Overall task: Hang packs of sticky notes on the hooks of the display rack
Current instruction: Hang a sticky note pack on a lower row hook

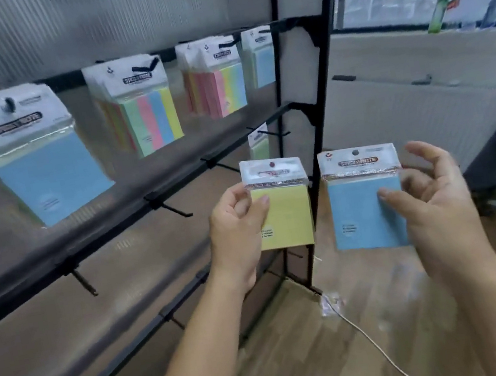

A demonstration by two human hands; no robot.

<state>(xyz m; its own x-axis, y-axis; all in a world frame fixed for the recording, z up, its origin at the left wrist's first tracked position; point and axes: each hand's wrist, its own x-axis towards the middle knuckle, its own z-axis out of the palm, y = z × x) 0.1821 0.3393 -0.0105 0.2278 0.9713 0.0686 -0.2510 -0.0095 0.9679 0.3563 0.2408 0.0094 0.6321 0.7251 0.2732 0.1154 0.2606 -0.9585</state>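
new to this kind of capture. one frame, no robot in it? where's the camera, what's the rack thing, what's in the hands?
There is no robot: a person works with bare hands. The single picture comes from a wide-angle camera worn on their head, looking forward and down, so the arms reach in from the bottom.

The left hand holds a yellow pack of sticky notes. The right hand holds a blue pack. Both packs are upright with the header card on top, and neither is on a hook yet.

On the left stands the black display rack. Its top row carries hung packs, such as the multicolour pack. The middle row has a greenish pack at its far end and bare hooks, such as this empty hook.
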